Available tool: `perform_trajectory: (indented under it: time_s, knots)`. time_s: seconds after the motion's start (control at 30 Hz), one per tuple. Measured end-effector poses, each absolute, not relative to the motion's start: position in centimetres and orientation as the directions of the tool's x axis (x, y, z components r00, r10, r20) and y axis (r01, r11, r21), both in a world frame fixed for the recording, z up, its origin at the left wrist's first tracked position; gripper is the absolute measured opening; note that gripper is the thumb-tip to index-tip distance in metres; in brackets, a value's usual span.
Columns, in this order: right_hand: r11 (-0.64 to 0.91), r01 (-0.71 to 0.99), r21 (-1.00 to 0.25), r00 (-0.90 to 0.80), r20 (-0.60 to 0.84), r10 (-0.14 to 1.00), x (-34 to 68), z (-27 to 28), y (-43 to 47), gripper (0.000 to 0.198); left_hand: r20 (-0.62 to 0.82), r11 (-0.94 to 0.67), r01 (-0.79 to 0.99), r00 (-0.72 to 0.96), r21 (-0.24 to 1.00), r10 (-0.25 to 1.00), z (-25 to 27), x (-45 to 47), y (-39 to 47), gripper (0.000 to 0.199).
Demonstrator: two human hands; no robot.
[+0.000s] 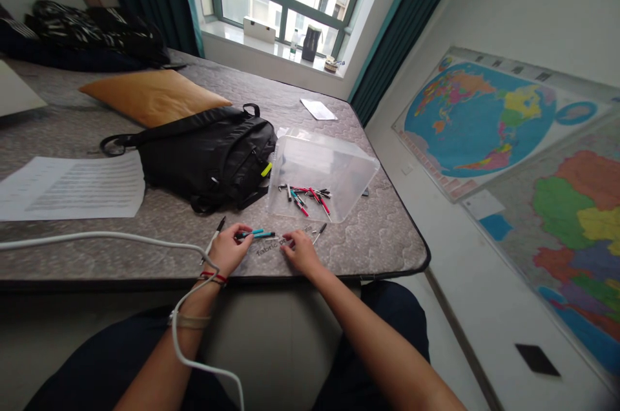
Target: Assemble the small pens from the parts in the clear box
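My left hand [231,247] is closed around teal-and-black pens [259,234], whose ends stick out to the right. Just beyond its wrist side, a white pen with a black tip [216,232] points up and away. My right hand [300,251] is low over the mattress [382,244], its fingers curled and pinched over something too small to make out. Right of those fingers lies a thin pen with a dark end [320,232]. Behind both hands, a clear plastic bin [334,165] lies tipped on its side, with several red, black, white and teal pens [310,198] inside.
A black backpack [208,152] lies left of the bin, before an orange pillow [159,94]. Printed paper [72,186] lies at left. A white cable [121,238] runs over the mattress and across my left forearm. Maps [484,114] hang on the right wall.
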State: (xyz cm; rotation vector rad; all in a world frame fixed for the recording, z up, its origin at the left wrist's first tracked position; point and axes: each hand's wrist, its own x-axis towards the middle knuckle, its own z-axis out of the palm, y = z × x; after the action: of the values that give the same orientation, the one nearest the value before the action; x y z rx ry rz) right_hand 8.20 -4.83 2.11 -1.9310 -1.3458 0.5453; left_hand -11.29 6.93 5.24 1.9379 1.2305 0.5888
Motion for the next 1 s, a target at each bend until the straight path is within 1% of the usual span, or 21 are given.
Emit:
perform_trajectory:
  time_s: [0.1,0.27,0.37,0.5,0.57,0.6,0.67,0.73,0.8,0.83,0.9,1.0]
  knots:
    - [-0.225,0.67,-0.708,0.338,0.02,0.941,7.4,1.4,-3.1,0.025,-0.009,-0.249,0.516,0.446,0.82,0.895,4.7,-11.2,7.0,0.027]
    - [-0.26,0.71,-0.655,0.355,0.013,0.935,6.9,0.7,-2.0,0.01,-0.017,-0.199,0.431,0.448,0.88,0.894,4.0,-11.0,7.1,0.028]
    - [-0.26,0.73,-0.633,0.337,0.001,0.942,6.8,0.8,-2.0,0.006,-0.029,-0.159,0.379,0.445,0.912,0.895,3.5,-10.9,7.2,0.029]
    - [-0.231,0.763,-0.604,0.302,0.016,0.953,6.8,1.2,-2.4,0.006,-0.056,-0.152,0.39,0.473,0.908,0.88,3.3,-10.8,7.1,0.022]
    - [-0.21,0.769,-0.604,0.285,0.03,0.958,6.9,1.4,-2.7,0.005,-0.052,-0.188,0.419,0.498,0.888,0.865,3.3,-10.7,6.9,0.024]
    - [-0.195,0.771,-0.606,0.272,0.037,0.962,7.0,1.4,-2.9,0.005,-0.026,-0.229,0.426,0.513,0.875,0.858,3.3,-10.6,6.8,0.026]
    - [-0.156,0.774,-0.613,0.24,0.057,0.969,7.3,1.4,-3.3,0.005,0.055,-0.342,0.417,0.564,0.842,0.824,3.0,-10.3,6.4,0.03]
    - [-0.113,0.773,-0.625,0.202,0.073,0.977,7.5,1.4,-3.9,0.005,0.108,-0.448,0.394,0.643,0.802,0.758,2.5,-9.8,5.8,0.03]
    - [-0.074,0.759,-0.647,0.161,0.076,0.984,7.8,1.5,-4.5,0.007,0.088,-0.508,0.414,0.704,0.755,0.704,1.9,-9.2,5.1,0.028]
    - [-0.059,0.748,-0.661,0.14,0.071,0.988,7.9,1.6,-4.8,0.008,0.066,-0.524,0.443,0.715,0.727,0.696,1.6,-8.8,4.6,0.027]
    - [-0.043,0.724,-0.689,0.116,0.061,0.991,8.2,1.8,-5.2,0.009,0.036,-0.545,0.503,0.712,0.671,0.702,1.1,-8.2,3.7,0.026]
    - [-0.066,0.686,-0.725,0.146,0.048,0.988,8.5,2.1,-5.6,0.008,0.043,-0.574,0.53,0.71,0.624,0.703,0.9,-7.7,2.9,0.029]
